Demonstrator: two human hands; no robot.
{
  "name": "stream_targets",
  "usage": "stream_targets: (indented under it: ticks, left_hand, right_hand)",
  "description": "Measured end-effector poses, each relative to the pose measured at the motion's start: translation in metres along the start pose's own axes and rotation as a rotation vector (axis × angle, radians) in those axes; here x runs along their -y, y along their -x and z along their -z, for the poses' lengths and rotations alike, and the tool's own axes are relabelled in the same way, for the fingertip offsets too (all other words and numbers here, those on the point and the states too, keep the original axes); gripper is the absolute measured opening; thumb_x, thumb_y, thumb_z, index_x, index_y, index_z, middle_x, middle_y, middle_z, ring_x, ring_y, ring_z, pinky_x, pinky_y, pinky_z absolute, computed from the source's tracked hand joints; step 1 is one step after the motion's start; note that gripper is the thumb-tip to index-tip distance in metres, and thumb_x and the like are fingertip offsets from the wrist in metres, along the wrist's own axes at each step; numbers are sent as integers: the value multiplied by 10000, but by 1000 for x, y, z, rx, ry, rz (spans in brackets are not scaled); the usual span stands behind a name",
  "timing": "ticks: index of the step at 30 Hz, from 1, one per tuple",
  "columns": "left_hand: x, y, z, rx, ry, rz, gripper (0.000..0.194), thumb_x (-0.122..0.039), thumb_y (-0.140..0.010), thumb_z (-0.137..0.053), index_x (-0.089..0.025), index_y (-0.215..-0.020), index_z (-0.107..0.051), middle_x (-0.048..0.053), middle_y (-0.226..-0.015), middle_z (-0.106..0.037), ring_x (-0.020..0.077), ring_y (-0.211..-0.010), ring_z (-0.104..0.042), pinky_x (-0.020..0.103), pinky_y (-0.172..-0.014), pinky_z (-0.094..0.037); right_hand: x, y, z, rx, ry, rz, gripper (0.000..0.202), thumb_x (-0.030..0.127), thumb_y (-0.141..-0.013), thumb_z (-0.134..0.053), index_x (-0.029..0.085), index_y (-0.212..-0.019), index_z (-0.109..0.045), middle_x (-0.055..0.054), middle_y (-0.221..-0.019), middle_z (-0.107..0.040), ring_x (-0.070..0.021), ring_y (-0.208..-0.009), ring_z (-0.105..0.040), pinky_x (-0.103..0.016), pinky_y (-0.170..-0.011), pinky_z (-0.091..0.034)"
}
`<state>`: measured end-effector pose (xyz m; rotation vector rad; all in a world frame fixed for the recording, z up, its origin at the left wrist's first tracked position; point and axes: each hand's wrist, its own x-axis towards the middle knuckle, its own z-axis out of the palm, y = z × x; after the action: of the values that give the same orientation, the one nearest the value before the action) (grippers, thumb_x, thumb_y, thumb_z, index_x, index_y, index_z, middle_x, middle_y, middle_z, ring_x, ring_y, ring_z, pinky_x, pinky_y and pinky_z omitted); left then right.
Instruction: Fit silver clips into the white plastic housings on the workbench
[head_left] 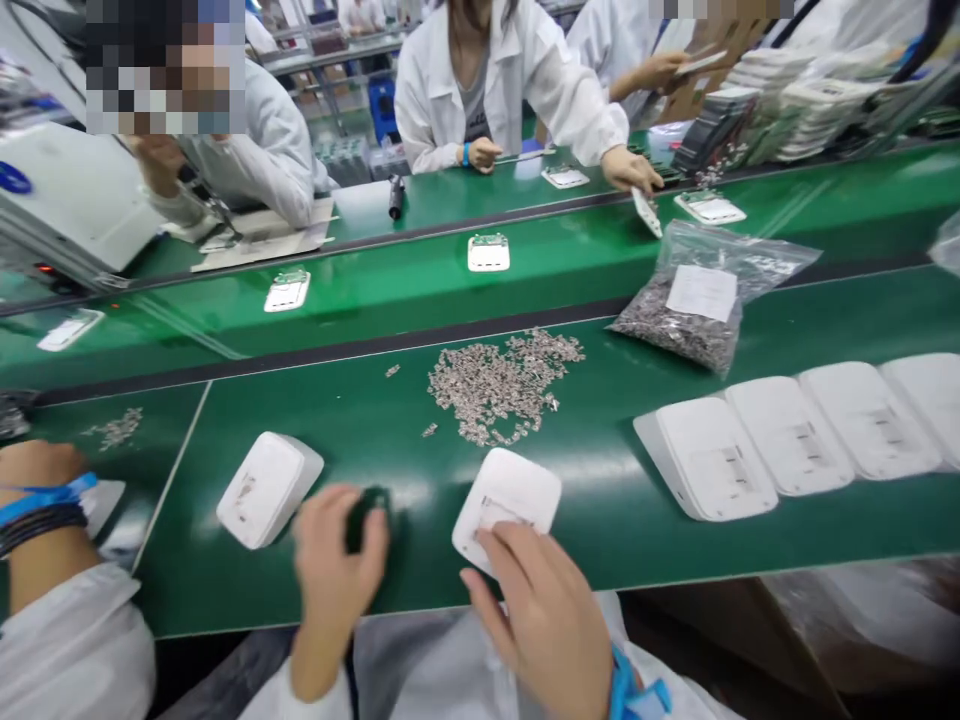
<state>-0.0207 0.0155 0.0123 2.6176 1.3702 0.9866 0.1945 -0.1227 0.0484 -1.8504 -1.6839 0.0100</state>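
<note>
My right hand (544, 610) rests its fingertips on a white plastic housing (525, 485) at the bench's near edge; whether a small part is between the fingers is hidden. To its left, my left hand (341, 545) is blurred, curled beside a dark object whose hold I cannot make out. Another white housing (262, 490) stands tilted just left of that hand. Beyond both hands lies a loose pile of small metal parts (491, 385).
A row of white housings (720, 460) stands at the right. Behind it lies a plastic bag (697, 300) of metal parts. White pieces with circuit boards (488, 255) sit on the green conveyor (390, 290). A neighbour's arm (52, 530) reaches in at left; people sit opposite.
</note>
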Motion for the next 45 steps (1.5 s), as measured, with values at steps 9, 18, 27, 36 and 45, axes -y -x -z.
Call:
stream_targets:
  ticks: [9,18,27,36,45]
  left_hand:
    - [-53,-3,-16,430,344,-36,454,-139,-895,-502,-246,-1334,-547,101,-1272,-571,253,-1152,-486,454,-1001,-438]
    - [-43,-11,-18,292,600,115,365,-230,-900,-588,-237,-1265,-601,85,-1190,-587,207,-1078,-535,401,-965,-485]
    - [-31,-84,-39,184,646,90,152,-264,-957,-574,-189,-998,-700,58,-1000,-693,148,-916,-634,294,-828,-518]
    - [-47,-88,-12,138,978,269,99,-261,-914,-661,-197,-869,-723,30,-861,-692,131,-801,-636,258,-708,-504]
    - [-71,-85,16,153,1286,419,100,-222,-931,-647,-209,-854,-709,14,-816,-665,102,-758,-621,219,-667,-510]
  right_hand:
    - [-47,-142,-50,397,72,454,209,85,-966,-487,154,-958,-684,-81,-979,-637,-207,-927,-544,-334,-784,-414]
    - [-64,-156,-83,410,64,625,229,170,-1009,-474,117,-904,-670,-96,-919,-625,-209,-874,-534,-348,-775,-401]
    - [-52,-153,-55,246,-602,375,186,253,-1007,-498,173,-941,-652,-31,-853,-671,-122,-716,-590,-257,-651,-479]
    - [-40,-151,-22,260,-1057,86,67,236,-915,-663,170,-909,-655,-22,-829,-681,-106,-693,-637,-224,-599,-518]
    - [-27,-149,6,135,-926,428,119,88,-915,-621,193,-962,-650,-30,-890,-680,-106,-791,-651,-232,-667,-550]
